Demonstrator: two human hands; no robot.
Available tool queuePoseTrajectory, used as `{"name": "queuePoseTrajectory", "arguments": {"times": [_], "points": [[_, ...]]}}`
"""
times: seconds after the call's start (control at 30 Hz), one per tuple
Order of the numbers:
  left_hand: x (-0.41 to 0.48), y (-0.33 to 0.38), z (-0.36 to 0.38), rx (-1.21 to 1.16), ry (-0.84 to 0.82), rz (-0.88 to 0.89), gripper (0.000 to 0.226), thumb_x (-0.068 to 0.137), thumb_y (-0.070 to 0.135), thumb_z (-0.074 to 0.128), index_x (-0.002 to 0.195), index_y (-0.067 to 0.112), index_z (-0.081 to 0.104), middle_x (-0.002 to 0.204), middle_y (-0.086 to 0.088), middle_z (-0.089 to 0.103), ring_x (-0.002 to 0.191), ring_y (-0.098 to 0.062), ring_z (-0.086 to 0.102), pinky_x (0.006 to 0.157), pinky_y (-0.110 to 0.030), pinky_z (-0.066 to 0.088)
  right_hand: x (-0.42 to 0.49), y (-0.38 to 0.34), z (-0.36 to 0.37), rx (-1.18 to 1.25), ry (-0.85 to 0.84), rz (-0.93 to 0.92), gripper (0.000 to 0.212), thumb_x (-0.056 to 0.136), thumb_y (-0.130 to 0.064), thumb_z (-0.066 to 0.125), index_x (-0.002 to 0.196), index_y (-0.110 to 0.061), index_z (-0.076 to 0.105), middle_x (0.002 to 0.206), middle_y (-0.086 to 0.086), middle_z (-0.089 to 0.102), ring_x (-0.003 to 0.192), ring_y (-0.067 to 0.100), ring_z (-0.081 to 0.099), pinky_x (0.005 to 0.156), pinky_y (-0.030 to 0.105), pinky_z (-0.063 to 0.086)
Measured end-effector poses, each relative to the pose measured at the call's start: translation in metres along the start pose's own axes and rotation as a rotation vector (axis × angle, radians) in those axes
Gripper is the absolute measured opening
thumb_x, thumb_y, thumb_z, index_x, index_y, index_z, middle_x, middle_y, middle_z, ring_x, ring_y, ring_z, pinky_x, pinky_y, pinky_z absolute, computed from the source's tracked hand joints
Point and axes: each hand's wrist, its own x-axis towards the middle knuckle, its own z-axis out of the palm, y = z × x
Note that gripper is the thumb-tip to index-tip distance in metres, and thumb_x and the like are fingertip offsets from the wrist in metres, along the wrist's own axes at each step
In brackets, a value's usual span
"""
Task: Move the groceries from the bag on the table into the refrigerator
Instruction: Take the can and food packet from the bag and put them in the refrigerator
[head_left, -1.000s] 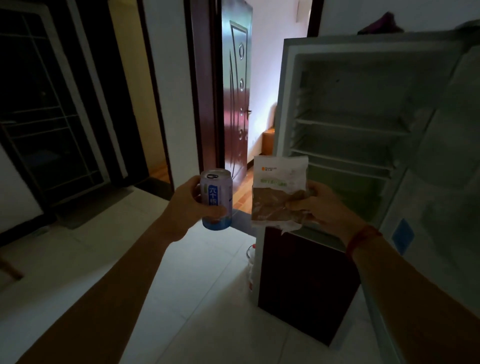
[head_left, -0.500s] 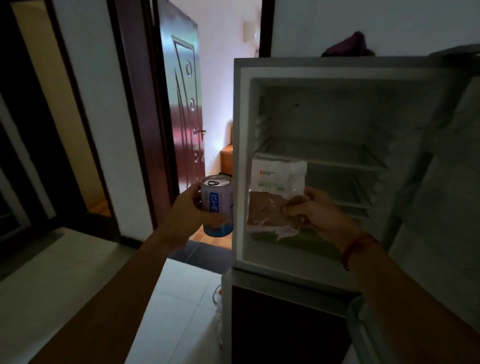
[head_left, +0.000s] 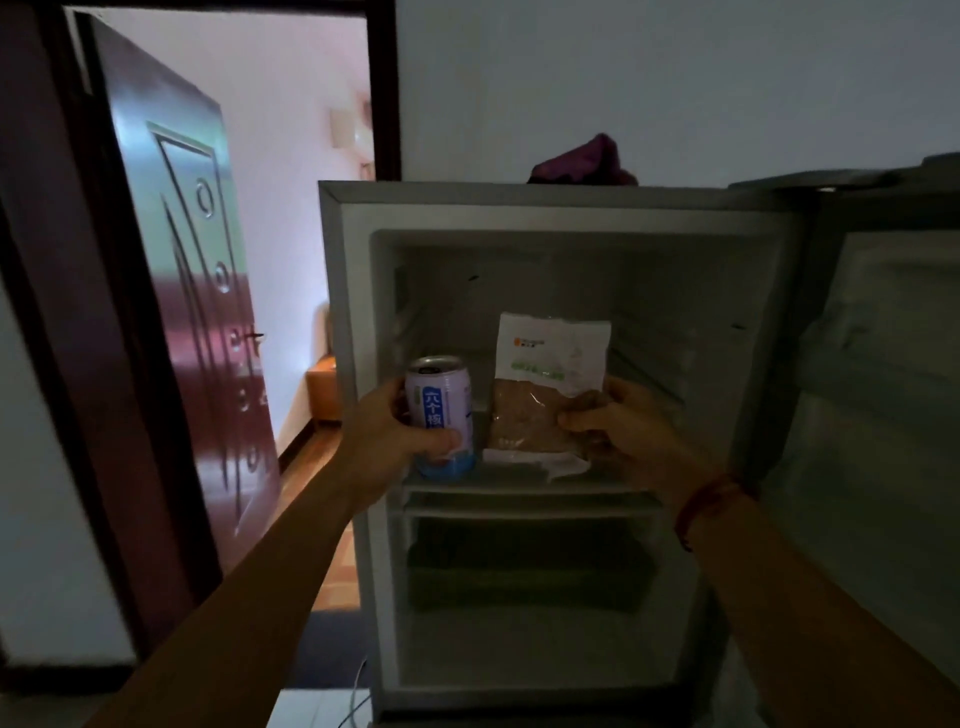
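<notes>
The refrigerator (head_left: 519, 208) stands straight ahead with its door (head_left: 893, 415) swung open to the right. My left hand (head_left: 387, 436) grips a blue and white drink can (head_left: 441, 415) upright at the left of a wire shelf (head_left: 519, 486). My right hand (head_left: 618, 431) pinches a clear packet (head_left: 545, 384) with a white label and brown contents, held upright beside the can. Both items are at the shelf's front edge; whether they touch it I cannot tell. The grocery bag and table are out of view.
A dark red wooden door (head_left: 192, 312) stands ajar on the left, with a lit room behind it. A purple cloth (head_left: 582, 161) lies on top of the refrigerator. Below the shelf sits a greenish drawer (head_left: 519, 577). A white cable (head_left: 358, 696) hangs at the fridge's lower left.
I have stepped closer and faced the refrigerator. Both hands have carried the can and the packet forward from in front of the fridge to its shelf.
</notes>
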Motion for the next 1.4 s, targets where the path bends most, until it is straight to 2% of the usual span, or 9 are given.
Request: {"name": "queuePoseTrajectory", "arguments": {"times": [0.23,0.43,0.7,0.8,0.93,1.03,1.2,1.33,1.4], "points": [[0.073,-0.003,0.002,-0.045,-0.013,0.002,0.056,0.068,-0.003,0.08,0.111,0.025,0.057,0.107,0.003,0.067,0.096,-0.012,0.066,0.072,-0.027,0.055,0.045,-0.014,-0.009,0.0,0.148,-0.018,0.057,0.072,0.01,0.073,0.122,-0.013,0.06,0.116,0.008,0.069,0.103,0.03,0.067,0.09,0.048,0.055],[0.11,-0.011,0.011,-0.11,0.019,-0.038,0.056,0.066,-0.005,0.081,0.107,0.025,0.057,0.105,0.002,0.066,0.095,-0.015,0.064,0.066,-0.026,0.053,0.076,-0.015,-0.015,0.001,0.128,-0.015,0.046,0.078,0.014,0.067,0.113,-0.014,0.06,0.103,0.001,0.069,0.089,0.019,0.068,0.061,0.026,0.057],[0.139,-0.02,0.022,-0.125,0.03,-0.062,0.053,0.068,-0.003,0.08,0.108,0.025,0.059,0.105,0.004,0.067,0.095,-0.014,0.065,0.068,-0.027,0.055,0.11,-0.009,-0.026,-0.039,0.165,0.032,0.039,0.08,0.008,0.067,0.113,-0.013,0.062,0.118,0.022,0.066,0.096,0.037,0.067,0.065,0.036,0.059],[0.15,-0.022,0.034,-0.108,0.048,-0.053,0.056,0.068,-0.003,0.081,0.114,0.02,0.059,0.102,0.007,0.066,0.091,-0.01,0.064,0.066,-0.022,0.053,0.12,-0.007,-0.028,-0.031,0.166,0.01,0.036,0.08,0.011,0.066,0.107,-0.013,0.063,0.12,0.027,0.064,0.107,0.046,0.062,0.085,0.05,0.058],[0.167,-0.026,0.048,-0.087,0.046,-0.075,0.049,0.07,-0.004,0.079,0.101,0.027,0.057,0.095,0.011,0.063,0.084,-0.005,0.06,0.061,-0.018,0.047,0.135,-0.006,-0.032,0.02,0.138,0.012,0.035,0.082,0.011,0.063,0.094,-0.021,0.063,0.114,0.01,0.068,0.087,0.021,0.068,0.066,0.027,0.058],[0.182,-0.029,0.055,-0.073,0.067,-0.096,0.046,0.07,-0.004,0.08,0.098,0.024,0.058,0.089,0.012,0.061,0.078,-0.004,0.058,0.055,-0.016,0.045,0.152,-0.004,-0.038,0.008,0.117,0.044,0.032,0.086,0.011,0.059,0.103,-0.015,0.064,0.122,0.018,0.065,0.098,0.033,0.067,0.08,0.038,0.058],[0.22,-0.046,0.062,-0.038,0.121,-0.119,0.061,0.065,-0.005,0.082,0.119,0.013,0.061,0.095,0.006,0.064,0.089,-0.015,0.062,0.07,-0.027,0.049,0.188,-0.003,-0.045,-0.035,0.172,0.011,0.051,0.081,0.015,0.059,0.128,-0.004,0.057,0.127,0.019,0.063,0.11,0.037,0.063,0.097,0.05,0.051],[0.253,-0.062,0.065,-0.007,0.13,-0.144,0.066,0.062,-0.005,0.083,0.12,0.015,0.059,0.103,0.001,0.065,0.101,-0.024,0.062,0.085,-0.039,0.053,0.214,-0.003,-0.047,-0.053,0.164,-0.017,0.042,0.086,0.019,0.052,0.125,0.004,0.057,0.117,0.02,0.061,0.088,0.027,0.063,0.064,0.023,0.056],[0.267,-0.07,0.066,-0.003,0.125,-0.166,0.067,0.061,-0.003,0.085,0.121,0.016,0.06,0.104,0.002,0.066,0.101,-0.023,0.062,0.081,-0.037,0.053,0.229,0.001,-0.049,-0.055,0.16,-0.011,0.042,0.086,0.017,0.055,0.125,0.002,0.059,0.121,0.017,0.062,0.093,0.029,0.064,0.066,0.025,0.056]]}}
